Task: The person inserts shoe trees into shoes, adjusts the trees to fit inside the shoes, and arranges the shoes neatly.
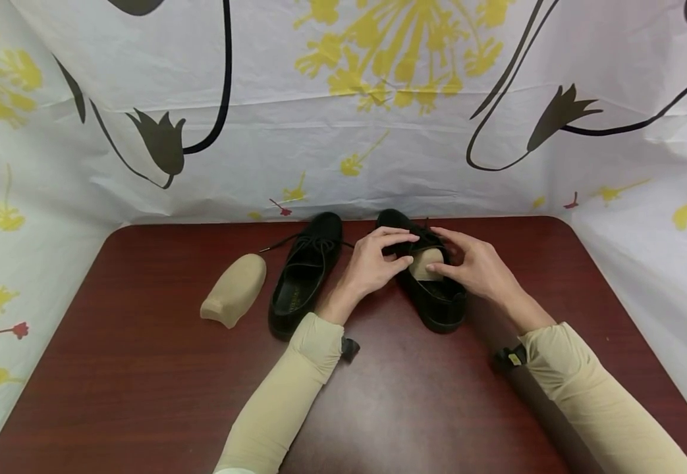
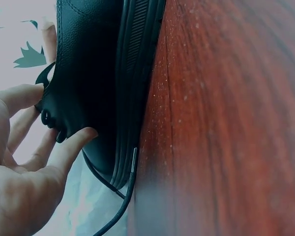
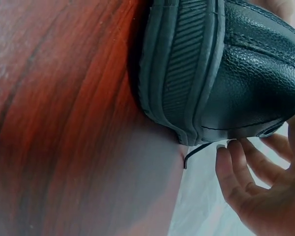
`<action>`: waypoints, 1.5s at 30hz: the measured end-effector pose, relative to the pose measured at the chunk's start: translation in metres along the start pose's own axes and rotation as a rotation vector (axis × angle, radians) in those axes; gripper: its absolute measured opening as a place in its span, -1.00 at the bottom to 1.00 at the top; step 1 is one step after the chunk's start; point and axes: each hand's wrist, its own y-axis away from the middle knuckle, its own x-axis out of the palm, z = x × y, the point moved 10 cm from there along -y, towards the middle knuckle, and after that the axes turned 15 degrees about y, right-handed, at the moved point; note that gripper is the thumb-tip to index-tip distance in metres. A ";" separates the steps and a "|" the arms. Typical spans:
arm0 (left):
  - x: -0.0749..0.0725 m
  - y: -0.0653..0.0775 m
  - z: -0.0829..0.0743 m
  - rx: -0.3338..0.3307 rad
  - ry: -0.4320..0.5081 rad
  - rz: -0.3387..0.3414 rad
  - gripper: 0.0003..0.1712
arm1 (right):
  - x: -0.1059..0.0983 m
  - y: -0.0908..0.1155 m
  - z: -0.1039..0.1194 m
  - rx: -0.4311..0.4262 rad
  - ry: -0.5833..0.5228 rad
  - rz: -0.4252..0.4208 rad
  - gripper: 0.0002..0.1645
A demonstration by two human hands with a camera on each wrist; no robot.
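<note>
A black lace-up shoe (image 1: 438, 309) stands on the table with its toe toward the back wall. In its opening sits a beige moulded shoe insert (image 1: 426, 262). My left hand (image 1: 374, 260) grips the shoe's left side; in the left wrist view its thumb is at the edge of the opening and other fingertips touch the leather upper (image 2: 88, 73). From the other side my right hand (image 1: 481, 263) holds the shoe, its thumb at the insert and its fingers by the laces. The right wrist view shows the heel and sole (image 3: 187, 73); the insert is hidden there.
Left of my hands stands a second black shoe (image 1: 304, 273), laces tied, its opening showing the insole. Beside it lies another beige shoe insert (image 1: 235, 289). The dark red table (image 1: 141, 382) ends at a patterned white cloth (image 1: 319, 164) along its back.
</note>
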 end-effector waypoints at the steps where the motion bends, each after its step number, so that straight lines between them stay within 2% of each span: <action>1: 0.000 0.000 0.000 -0.003 -0.001 -0.001 -0.60 | 0.001 0.000 0.000 -0.001 -0.001 0.009 -0.13; 6: 0.000 0.000 0.000 -0.011 -0.006 -0.004 -0.59 | 0.006 -0.002 -0.006 -0.008 -0.064 0.088 -0.09; 13: 0.000 0.000 -0.002 -0.005 -0.006 0.002 -0.57 | 0.012 -0.009 -0.019 0.010 -0.262 0.205 -0.16; 17: 0.000 0.000 -0.001 -0.014 -0.004 0.000 -0.56 | 0.016 -0.015 -0.023 0.005 -0.320 0.237 -0.21; 23: 0.001 -0.001 0.000 -0.030 -0.007 -0.001 -0.55 | 0.016 -0.016 -0.030 0.009 -0.293 0.241 -0.30; 31: 0.001 0.000 -0.002 0.005 -0.084 -0.030 -0.57 | 0.017 -0.018 -0.031 -0.013 -0.297 0.206 -0.36; 45: -0.001 0.000 0.001 -0.004 -0.026 -0.107 -0.59 | 0.022 -0.017 -0.032 0.004 -0.413 0.160 -0.37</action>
